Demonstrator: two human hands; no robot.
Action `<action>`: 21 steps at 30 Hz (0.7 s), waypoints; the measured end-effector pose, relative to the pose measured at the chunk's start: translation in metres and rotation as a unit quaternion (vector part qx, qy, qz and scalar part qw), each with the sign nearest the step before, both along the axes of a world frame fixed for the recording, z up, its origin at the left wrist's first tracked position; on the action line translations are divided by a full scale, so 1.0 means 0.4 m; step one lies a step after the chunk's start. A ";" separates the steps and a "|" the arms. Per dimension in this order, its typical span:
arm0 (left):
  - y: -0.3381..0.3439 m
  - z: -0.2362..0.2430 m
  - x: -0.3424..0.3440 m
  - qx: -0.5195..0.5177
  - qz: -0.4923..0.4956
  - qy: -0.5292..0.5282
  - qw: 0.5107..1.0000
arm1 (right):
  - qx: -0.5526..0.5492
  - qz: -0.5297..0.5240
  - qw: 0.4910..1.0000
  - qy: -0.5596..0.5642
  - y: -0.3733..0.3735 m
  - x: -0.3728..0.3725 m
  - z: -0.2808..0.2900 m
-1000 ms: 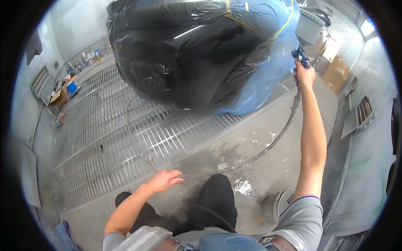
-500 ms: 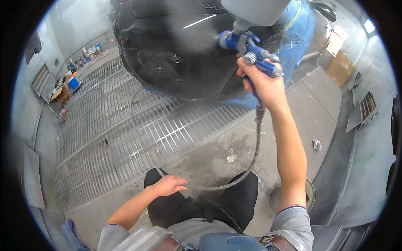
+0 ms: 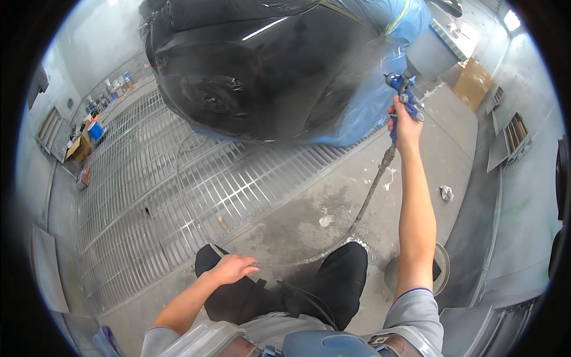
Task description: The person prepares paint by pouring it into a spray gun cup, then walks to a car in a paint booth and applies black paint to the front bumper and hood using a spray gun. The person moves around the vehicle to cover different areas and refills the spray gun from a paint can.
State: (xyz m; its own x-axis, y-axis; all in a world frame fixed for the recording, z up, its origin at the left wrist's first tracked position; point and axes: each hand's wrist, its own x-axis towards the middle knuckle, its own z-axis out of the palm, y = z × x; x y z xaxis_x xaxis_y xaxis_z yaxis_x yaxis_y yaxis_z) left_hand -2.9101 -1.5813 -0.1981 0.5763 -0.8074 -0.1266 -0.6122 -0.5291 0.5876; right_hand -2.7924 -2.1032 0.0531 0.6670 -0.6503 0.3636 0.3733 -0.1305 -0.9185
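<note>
My right hand (image 3: 408, 128) is wrapped round the grip of a blue spray gun (image 3: 407, 98), out at arm's length on the right. A large grey paint cup (image 3: 433, 55) sits on top of the gun. Its nozzle points left, toward a car panel (image 3: 267, 71) coated glossy black, with blue masking film (image 3: 372, 110) along its right side. Faint mist hangs between gun and panel. From the gun's base an air hose (image 3: 370, 199) curves down across my knees to my left hand (image 3: 234, 269), whose fingers are closed round it.
Metal floor grating (image 3: 137, 196) spreads under and left of the car. Cans and a cardboard box (image 3: 78, 149) line the left wall. A round bucket (image 3: 441, 271) stands beside my right arm; crumpled paper (image 3: 446, 193) lies on the floor. A brown board (image 3: 473, 83) leans at the back right.
My right hand has swung the spray gun rightward and a little down, away from the panel's middle toward the blue film. The hose has straightened; my left hand stays nearly in place.
</note>
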 end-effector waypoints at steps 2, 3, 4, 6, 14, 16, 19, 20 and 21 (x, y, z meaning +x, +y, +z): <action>-0.007 0.009 0.010 0.008 0.013 -0.010 1.000 | 0.000 -0.048 0.999 -0.012 -0.054 0.012 -0.014; -0.007 0.007 0.010 0.010 0.025 -0.015 1.000 | -0.003 -0.076 0.997 -0.023 -0.063 0.013 -0.026; -0.005 0.006 0.010 0.012 0.036 -0.020 0.999 | -0.013 -0.126 0.992 -0.002 -0.069 0.014 -0.042; 0.003 0.003 0.011 0.004 0.041 -0.023 0.999 | -0.040 -0.179 0.983 0.032 -0.062 0.010 -0.089; 0.056 -0.040 0.003 0.032 0.014 -0.041 0.999 | -0.082 0.069 0.994 0.021 0.353 -0.072 -0.157; 0.054 -0.040 0.003 0.027 0.012 -0.045 0.999 | -0.104 0.111 0.988 -0.029 0.439 -0.065 -0.161; 0.057 -0.035 -0.002 0.033 0.014 -0.042 0.998 | -0.167 0.171 0.970 -0.053 0.524 -0.039 -0.166; 0.055 -0.034 0.000 0.033 0.014 -0.046 0.998 | -0.156 0.194 0.968 -0.027 0.526 -0.033 -0.167; 0.057 -0.035 -0.002 0.033 0.016 -0.048 0.998 | -0.143 0.220 0.965 0.000 0.526 -0.024 -0.173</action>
